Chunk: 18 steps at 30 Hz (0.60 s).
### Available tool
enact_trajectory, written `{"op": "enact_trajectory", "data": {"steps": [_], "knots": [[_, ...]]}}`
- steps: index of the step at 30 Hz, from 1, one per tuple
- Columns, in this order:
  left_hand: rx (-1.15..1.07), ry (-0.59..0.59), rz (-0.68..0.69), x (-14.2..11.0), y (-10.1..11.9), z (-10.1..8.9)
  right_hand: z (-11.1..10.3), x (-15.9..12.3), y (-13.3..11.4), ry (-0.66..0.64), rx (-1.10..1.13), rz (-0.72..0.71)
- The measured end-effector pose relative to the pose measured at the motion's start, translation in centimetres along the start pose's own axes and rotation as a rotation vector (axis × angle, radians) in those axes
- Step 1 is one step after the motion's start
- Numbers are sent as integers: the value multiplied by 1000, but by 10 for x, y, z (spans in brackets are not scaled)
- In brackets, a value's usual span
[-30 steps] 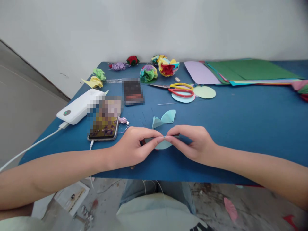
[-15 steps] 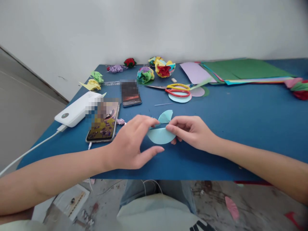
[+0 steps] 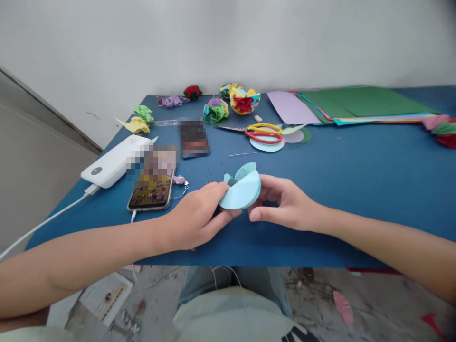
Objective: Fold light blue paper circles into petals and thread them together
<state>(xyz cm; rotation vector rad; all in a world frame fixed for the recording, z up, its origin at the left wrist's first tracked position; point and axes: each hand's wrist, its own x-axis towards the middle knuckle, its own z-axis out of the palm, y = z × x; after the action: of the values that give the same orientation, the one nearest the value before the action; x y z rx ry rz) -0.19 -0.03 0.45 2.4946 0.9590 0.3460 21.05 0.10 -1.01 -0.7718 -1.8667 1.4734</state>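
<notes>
Blue paper [image 3: 242,191] was up in the hands, over the near part of the bench [image 3: 338,190], about midway along the near edge. Folded, rounded side toward the right hand, tilted.

Left hand [image 3: 204,213]: closed on the paper's left end, fingers above, thumb below. Right hand [image 3: 287,202]: partly open, thumb apart from the paper, fingers curled by its right side; contact there partly hidden, can't tell if it gripped.

Folded blue pieces [image 3: 249,168] sat just beyond the held paper, partly covered by it. Thin rod [image 3: 244,154] lay farther back. Scissors [image 3: 250,128] had blades pointing left, red and yellow handles over the light-blue circle [image 3: 266,147]; other cut circles [image 3: 295,137] lay just right of that. Eraser [image 3: 258,118] was behind the scissors.

Left side: power bank [image 3: 114,164] by the left edge, white cable plugged in. Lit phone [image 3: 151,192] beside it, also cabled, with a purple charm [image 3: 179,180] next to it. Dark phone [image 3: 194,137] farther back.

Far edge: multicolour paper balls [image 3: 245,102] around the middle, red flower [image 3: 192,92] and purple flower [image 3: 173,101] toward the far left corner, coloured sheets [image 3: 370,102] stacked toward the far right. Another paper flower [image 3: 443,134] at frame right.
</notes>
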Motion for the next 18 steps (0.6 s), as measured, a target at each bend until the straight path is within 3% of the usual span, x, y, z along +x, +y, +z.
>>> {"op": "enact_trajectory", "data": {"steps": [3,6,10,14,18], "knots": [[-102,-28,-75,2,1,-3,1,-1,0,1,-86,-25],[-133,-37,-58,2,1,-2,2,0,1,56,-75,16],[-245,13,-35,1,-2,1,2,0,3,63,-93,46],[-512,97,-118,0,-2,1,-3,-2,3,30,-150,59],[-643,122,-171,0,-1,0,-6,-2,1,35,-192,51]]}}
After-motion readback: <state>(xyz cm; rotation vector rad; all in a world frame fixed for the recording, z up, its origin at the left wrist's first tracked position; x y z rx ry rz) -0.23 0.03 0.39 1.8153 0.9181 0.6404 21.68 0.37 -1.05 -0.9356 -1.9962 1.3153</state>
